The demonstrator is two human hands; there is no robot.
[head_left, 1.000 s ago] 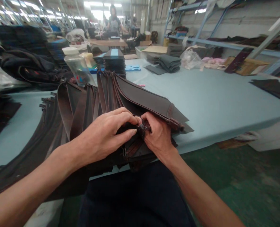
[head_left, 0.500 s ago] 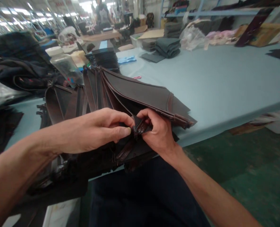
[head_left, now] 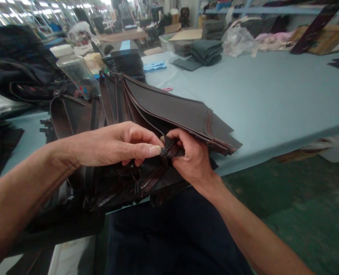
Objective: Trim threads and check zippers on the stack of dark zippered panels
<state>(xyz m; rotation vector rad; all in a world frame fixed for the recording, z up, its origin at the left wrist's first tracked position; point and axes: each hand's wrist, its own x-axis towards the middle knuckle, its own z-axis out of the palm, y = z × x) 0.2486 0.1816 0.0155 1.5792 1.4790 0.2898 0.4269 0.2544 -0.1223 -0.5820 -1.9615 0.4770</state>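
A fanned pile of dark brown leather-like panels point(head_left: 169, 101) with stitched, piped edges lies across the near side of the table. My right hand point(head_left: 190, 156) is closed around the corner of one panel point(head_left: 173, 148) at the pile's front edge. From the left, my left hand point(head_left: 123, 145) pinches the same corner between thumb and forefinger, its other fingers curled beneath. The two hands nearly meet there. Whatever small detail lies between the left fingertips is hidden. More panels and dark strips point(head_left: 154, 177) hang in a tangle below the hands.
A pale blue cloth covers the table point(head_left: 272, 91). A clear jar with a white lid point(head_left: 73, 68) stands behind the pile, beside a stack of dark pieces point(head_left: 128, 63). Folded dark cloth point(head_left: 206, 51) and a plastic bag point(head_left: 238, 40) lie farther back. A small pink tool point(head_left: 167, 89) rests nearby.
The left hand's fingers have shifted slightly at the panel corner, with the lower fingers now showing beneath. My right hand keeps its hold. The whole view has moved a little.
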